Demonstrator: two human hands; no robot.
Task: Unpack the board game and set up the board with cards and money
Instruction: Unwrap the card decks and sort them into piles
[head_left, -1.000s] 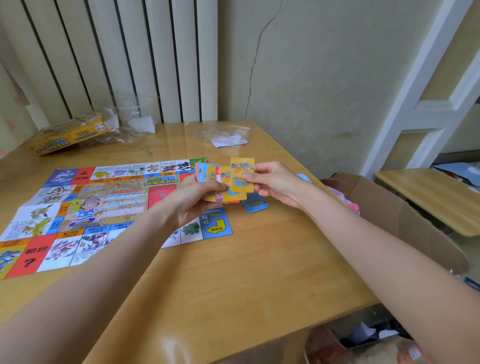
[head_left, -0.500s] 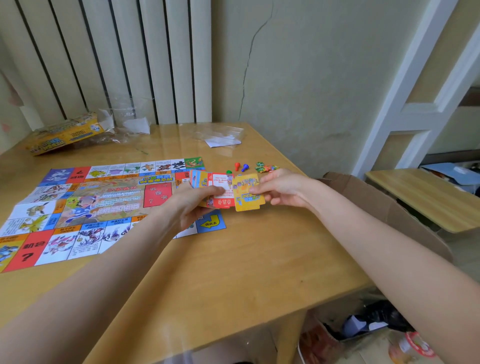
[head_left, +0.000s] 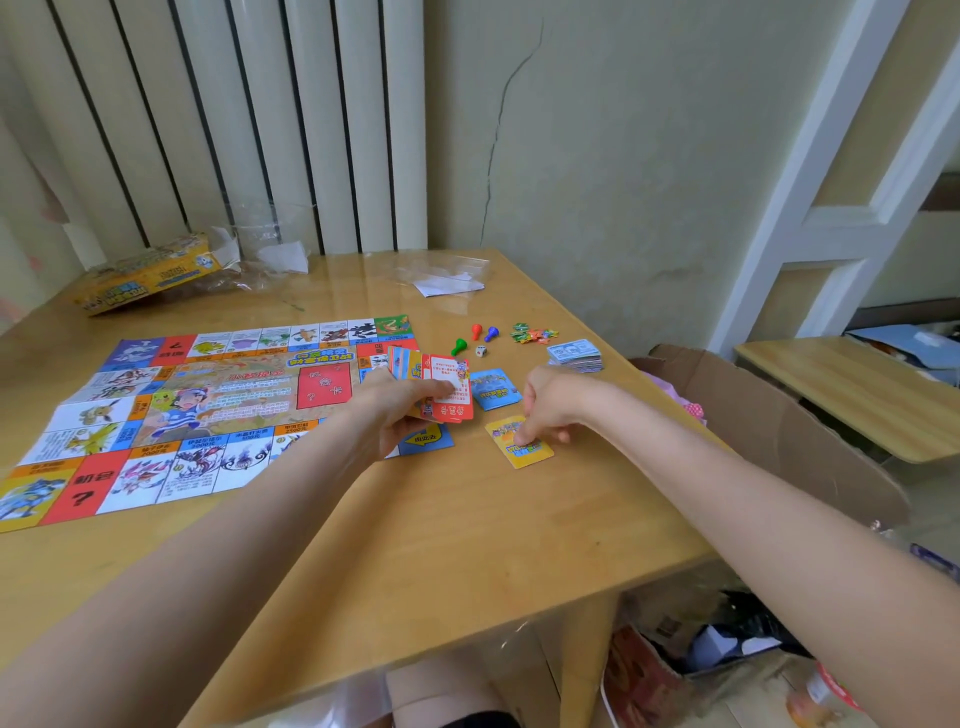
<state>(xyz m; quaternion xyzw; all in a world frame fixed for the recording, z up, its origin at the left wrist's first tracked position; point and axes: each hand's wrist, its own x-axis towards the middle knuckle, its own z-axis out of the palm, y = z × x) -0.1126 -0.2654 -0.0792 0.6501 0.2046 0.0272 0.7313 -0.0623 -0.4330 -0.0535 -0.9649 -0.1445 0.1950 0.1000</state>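
The colourful game board (head_left: 208, 405) lies unfolded on the left of the wooden table (head_left: 441, 545). My left hand (head_left: 400, 410) grips a fanned stack of cards (head_left: 441, 387), a red card on top, at the board's right edge. My right hand (head_left: 545, 405) has its fingertips on a yellow card (head_left: 519, 441) that lies on the table. A blue card pile (head_left: 496, 387) sits just beyond it. Farther back lie a stack of paper money (head_left: 575, 356), three pawns (head_left: 475, 338), a die (head_left: 481, 352) and small tokens (head_left: 532, 333).
The yellow game box (head_left: 145, 275) and crumpled plastic wrap (head_left: 270, 249) sit at the back left, and a clear bag with paper (head_left: 447, 278) at the back. An open cardboard box (head_left: 769, 431) stands right of the table beside a low wooden surface (head_left: 857, 389).
My right hand has drawn the yellow card off the stack and brought it down to the table, right of the board. The left hand keeps holding the stack.
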